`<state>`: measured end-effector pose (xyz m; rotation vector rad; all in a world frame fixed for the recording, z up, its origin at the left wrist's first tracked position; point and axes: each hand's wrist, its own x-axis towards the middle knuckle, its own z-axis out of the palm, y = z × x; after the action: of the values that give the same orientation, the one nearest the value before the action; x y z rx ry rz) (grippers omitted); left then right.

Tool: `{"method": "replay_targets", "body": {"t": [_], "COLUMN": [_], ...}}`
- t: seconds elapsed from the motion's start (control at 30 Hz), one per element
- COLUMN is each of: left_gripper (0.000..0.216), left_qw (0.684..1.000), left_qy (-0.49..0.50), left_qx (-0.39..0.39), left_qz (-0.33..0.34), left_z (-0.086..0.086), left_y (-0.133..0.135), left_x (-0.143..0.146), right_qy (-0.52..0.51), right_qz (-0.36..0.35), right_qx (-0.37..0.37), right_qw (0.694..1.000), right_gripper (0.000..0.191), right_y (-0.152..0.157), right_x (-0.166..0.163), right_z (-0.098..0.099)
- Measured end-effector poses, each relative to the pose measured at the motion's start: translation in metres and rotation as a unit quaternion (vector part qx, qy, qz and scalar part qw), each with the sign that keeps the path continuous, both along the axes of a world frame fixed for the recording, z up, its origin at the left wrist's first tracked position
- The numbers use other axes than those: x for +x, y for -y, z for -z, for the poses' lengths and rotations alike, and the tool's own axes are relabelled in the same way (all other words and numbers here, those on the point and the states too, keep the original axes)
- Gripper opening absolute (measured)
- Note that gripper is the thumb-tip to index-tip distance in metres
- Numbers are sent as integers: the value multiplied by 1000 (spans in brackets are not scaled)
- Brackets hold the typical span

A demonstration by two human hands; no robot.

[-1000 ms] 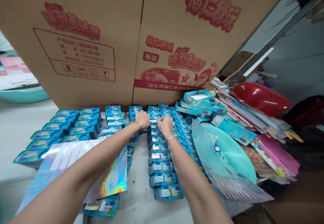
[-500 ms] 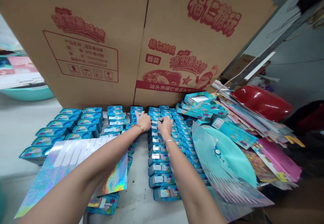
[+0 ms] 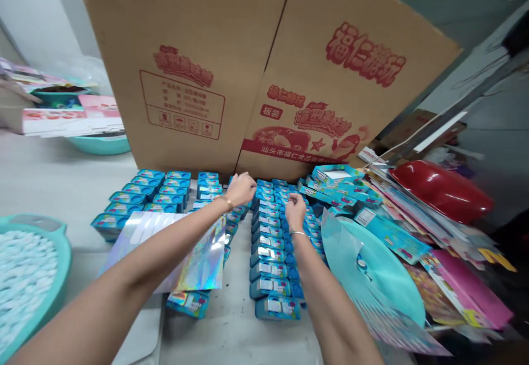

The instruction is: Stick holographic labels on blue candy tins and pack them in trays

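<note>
Just off centre toward 8 o'clock, left hand (image 3: 241,190) with fingers bent inward, at the far end of the rows of blue candy boxes (image 3: 268,270); any grip impossible to tell. Toward 5 o'clock, right hand (image 3: 296,211), loosely curled above the block of boxes reaching down to 6 o'clock on the counter (image 3: 231,326); hold on anything likewise unclear. At 8 o'clock, iridescent sheet (image 3: 202,272) beneath the left forearm, partly over more boxes. At 4 o'clock, turquoise basin (image 3: 394,268). At 12 o'clock, large cardboard carton (image 3: 206,18) behind the rows.
</note>
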<state>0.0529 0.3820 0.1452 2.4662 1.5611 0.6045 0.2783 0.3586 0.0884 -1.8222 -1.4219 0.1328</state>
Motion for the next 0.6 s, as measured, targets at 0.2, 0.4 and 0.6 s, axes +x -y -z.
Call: {"method": "replay_targets", "body": {"t": [0.2, 0.4, 0.6], "left_gripper": [42, 38, 26], "left_qw": [993, 993, 994], "left_qy": [56, 22, 23], "left_qx": [12, -2, 24], "left_qz": [-105, -119, -108], "left_z": [-5, 54, 60], "left_y": [63, 134, 144], "left_x": [-115, -135, -132], "right_qy": [43, 190, 305], "right_qz": [-143, -306, -315], "right_qx": [16, -3, -19], "right_qw": [989, 933, 898], "right_gripper": [40, 27, 21], "right_y": [52, 79, 89], "right_x": [-74, -176, -194], "right_z": [-12, -11, -5]}}
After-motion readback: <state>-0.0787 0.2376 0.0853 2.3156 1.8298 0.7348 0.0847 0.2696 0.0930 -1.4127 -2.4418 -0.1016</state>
